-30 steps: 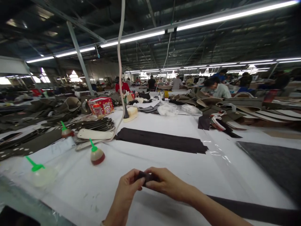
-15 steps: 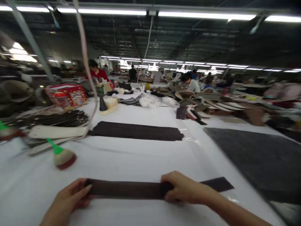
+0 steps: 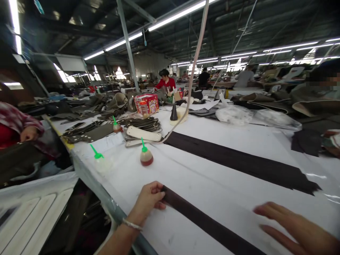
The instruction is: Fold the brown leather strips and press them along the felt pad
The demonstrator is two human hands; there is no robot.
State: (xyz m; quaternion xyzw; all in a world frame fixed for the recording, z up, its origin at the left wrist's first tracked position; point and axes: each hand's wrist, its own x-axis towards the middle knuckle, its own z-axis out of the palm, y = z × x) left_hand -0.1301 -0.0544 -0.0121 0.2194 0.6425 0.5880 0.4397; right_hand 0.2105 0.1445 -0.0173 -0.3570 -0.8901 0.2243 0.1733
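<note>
A long dark brown strip of material [image 3: 204, 219] runs slantwise over the white table [image 3: 164, 230] and leaves the view at the bottom. My left hand [image 3: 151, 198] pinches its far end between thumb and fingers. Apart from the strip, to its right, my right hand [image 3: 289, 226] hovers with fingers spread and nothing in them, slightly blurred. Beyond both hands lies a wider dark stack of strips [image 3: 239, 161] with uneven ends. Left of that stack stands a squeeze bottle [image 3: 146, 158] with a green nozzle and reddish liquid in its base.
Two more green-nozzled bottles, one clear [image 3: 101, 161] and one reddish [image 3: 117, 127], stand at left. Pale strap pieces [image 3: 143, 134] lie by a dark pile. A hanging cable [image 3: 195, 63] reaches the table. A co-worker's hand [image 3: 29, 134] is at far left, beside a white slatted surface [image 3: 39, 212].
The view has swung left. My right hand has let go of the strip and opened; the rolled part it gripped now lies extended. My left hand still pinches the end.
</note>
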